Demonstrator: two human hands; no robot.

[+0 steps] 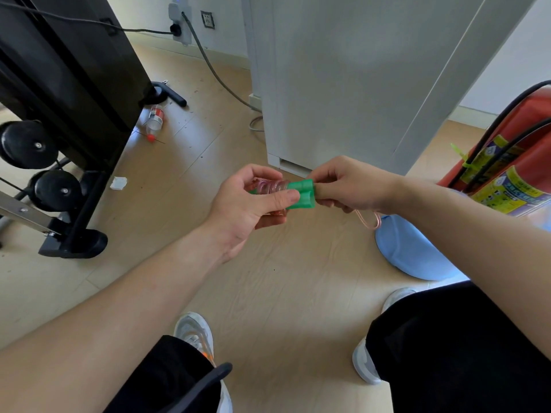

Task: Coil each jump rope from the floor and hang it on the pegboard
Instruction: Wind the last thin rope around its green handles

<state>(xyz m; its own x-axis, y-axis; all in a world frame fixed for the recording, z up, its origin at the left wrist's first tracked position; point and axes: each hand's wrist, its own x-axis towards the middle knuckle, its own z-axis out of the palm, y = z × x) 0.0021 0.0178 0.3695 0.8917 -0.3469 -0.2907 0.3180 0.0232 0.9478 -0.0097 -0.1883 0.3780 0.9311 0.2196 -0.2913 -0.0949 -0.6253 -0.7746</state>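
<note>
Grips handles (301, 197) and coil (272, 186) in curled left fingers (280, 200), pinches slack loop (370, 222) hanging at 5 o'clock with right fingers (326, 177); risks coil springing undone should either pinch slip.

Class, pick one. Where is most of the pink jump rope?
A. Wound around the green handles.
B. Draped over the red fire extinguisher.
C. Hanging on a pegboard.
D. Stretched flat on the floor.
A: the pink jump rope is wound around the green handles, which the left hand grips, and only a short loop hangs below the right hand.
</note>
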